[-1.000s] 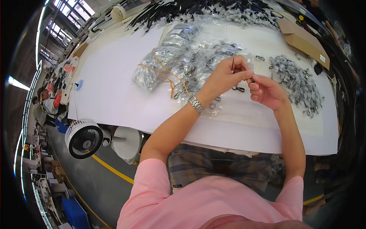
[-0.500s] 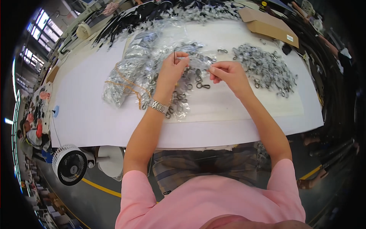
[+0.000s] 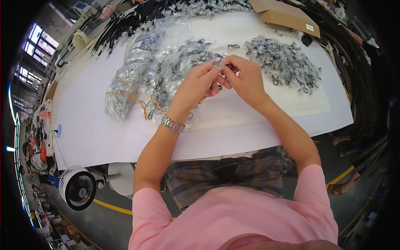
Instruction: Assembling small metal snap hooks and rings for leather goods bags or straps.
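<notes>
My left hand (image 3: 203, 81), with a metal watch on the wrist, meets my right hand (image 3: 246, 79) over the middle of the table. Between their fingertips they pinch a small snap hook in clear plastic (image 3: 218, 63), its details mostly covered by my fingers. Just beyond and left of my hands lie clear plastic bags of dark metal snap hooks (image 3: 183, 54), partly hidden by my left hand. Orange string (image 3: 135, 97) trails over the bags. Off to the right spreads a loose heap of snap hooks in clear wrapping (image 3: 287, 62). One single snap hook (image 3: 233, 46) rests between the two piles.
An opened cardboard box (image 3: 287, 18) stands at the far right of the white table (image 3: 96, 137). Black straps with wrapped ends (image 3: 121, 31) line the far edge. A white fan (image 3: 79, 187) is below the near left edge. Another person's foot (image 3: 339, 188) shows at right.
My hands have come together: the left moved right and the right moved slightly left and up. Their fingertips now meet on the wrapped piece. The view has shifted a little.
</notes>
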Demonstrator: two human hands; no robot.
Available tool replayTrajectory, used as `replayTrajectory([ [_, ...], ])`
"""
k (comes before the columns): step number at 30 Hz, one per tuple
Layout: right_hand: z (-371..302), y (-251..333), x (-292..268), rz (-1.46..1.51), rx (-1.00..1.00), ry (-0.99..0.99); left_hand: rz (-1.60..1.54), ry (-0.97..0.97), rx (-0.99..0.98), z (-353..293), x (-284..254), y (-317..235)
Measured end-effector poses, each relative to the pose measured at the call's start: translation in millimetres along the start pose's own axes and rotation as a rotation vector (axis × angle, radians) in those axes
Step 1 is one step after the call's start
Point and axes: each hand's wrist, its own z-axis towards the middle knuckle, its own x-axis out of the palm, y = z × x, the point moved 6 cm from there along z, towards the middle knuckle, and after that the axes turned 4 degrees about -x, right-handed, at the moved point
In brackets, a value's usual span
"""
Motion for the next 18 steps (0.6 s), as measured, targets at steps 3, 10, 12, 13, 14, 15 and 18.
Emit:
replayTrajectory([
  [3,-0.3,3.7,1.2,-0.071,-0.051,-0.040,-0.053,-0.045,0.039,3.5,-4.4,8.8],
  [10,-1.6,14.1,1.0,-0.209,-0.269,-0.081,-0.123,-0.014,-0.047,6.2,-17.2,12.7],
  [12,-1.3,12.3,0.4,-0.179,-0.255,-0.079,-0.170,0.042,-0.011,4.4,-16.9,6.3],
  [13,-1.3,13.4,0.4,-0.181,-0.275,-0.087,-0.169,0.046,-0.011,4.2,-14.7,4.4],
  [14,-1.4,14.5,-0.1,-0.183,-0.294,-0.094,-0.141,0.056,0.001,2.6,-11.6,2.1],
  [15,-1.5,14.3,-1.3,-0.186,-0.292,-0.098,-0.113,0.066,0.014,1.9,-9.0,0.7],
  [18,-2.5,19.1,-1.1,-0.265,-0.358,-0.085,-0.110,0.077,-0.044,3.8,-7.4,11.6],
])
